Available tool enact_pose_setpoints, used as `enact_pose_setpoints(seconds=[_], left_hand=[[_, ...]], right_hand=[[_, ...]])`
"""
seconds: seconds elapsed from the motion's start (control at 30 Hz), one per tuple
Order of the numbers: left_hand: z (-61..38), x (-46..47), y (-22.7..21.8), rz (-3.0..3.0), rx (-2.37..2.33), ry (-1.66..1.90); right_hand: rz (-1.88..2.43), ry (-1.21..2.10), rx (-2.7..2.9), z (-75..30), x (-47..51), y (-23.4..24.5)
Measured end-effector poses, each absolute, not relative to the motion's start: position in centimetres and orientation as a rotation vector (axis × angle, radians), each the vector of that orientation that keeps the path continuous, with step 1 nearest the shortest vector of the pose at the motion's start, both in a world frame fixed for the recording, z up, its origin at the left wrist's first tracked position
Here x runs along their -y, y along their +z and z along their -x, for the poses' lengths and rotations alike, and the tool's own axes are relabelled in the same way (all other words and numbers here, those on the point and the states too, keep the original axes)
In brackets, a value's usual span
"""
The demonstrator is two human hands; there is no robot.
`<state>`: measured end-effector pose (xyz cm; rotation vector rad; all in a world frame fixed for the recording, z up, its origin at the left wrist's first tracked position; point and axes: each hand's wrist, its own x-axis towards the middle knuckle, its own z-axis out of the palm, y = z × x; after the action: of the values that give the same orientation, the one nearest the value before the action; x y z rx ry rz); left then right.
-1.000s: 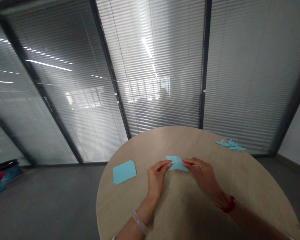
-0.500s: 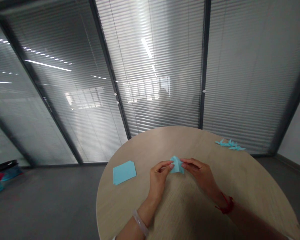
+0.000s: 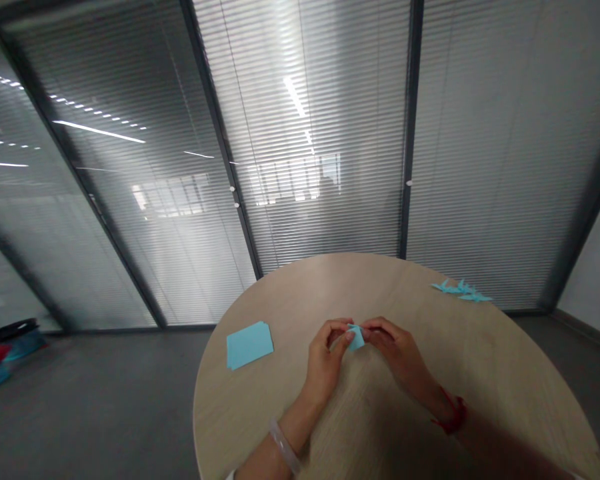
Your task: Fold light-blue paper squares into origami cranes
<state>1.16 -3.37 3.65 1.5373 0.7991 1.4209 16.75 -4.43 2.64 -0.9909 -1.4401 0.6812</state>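
Note:
A small light-blue folded paper is pinched between both hands over the round wooden table. My left hand grips its left side with thumb and fingers closed. From the right, my right hand pinches the other side, fingers curled. Most of the paper is hidden between the fingertips. A clear bangle is on my left wrist, a red cord on my right wrist.
A stack of light-blue square sheets lies on the table's left part. Several folded blue paper figures lie near the far right edge. Glass walls with blinds stand behind the table; coloured items lie on the floor at left.
The two hands have drawn together and the paper, spread flat between them a second ago, is now folded up small between the fingertips.

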Motion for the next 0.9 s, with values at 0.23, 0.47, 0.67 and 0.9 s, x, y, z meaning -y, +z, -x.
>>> enact_pose_setpoints(seconds=[0.23, 0.47, 0.67, 0.9], left_hand=[[-1.4, 3.8, 3.9, -1.601, -0.924, 1.332], [-1.4, 3.5, 3.8, -1.509, -0.883, 1.359], [-1.1, 3.2, 3.6, -1.635, -0.891, 1.310], [-0.7, 3.0, 3.5, -1.644, -0.889, 1.230]], right_hand=[[1.023, 0.728, 1.437, -16.5, 4.6, 2.2], [0.927, 0.907, 1.374, -16.4, 4.6, 2.9], [0.962, 0.942, 1.386, -16.5, 4.6, 3.3], [0.976, 0.857, 1.405, -17.1, 4.3, 3.0]])
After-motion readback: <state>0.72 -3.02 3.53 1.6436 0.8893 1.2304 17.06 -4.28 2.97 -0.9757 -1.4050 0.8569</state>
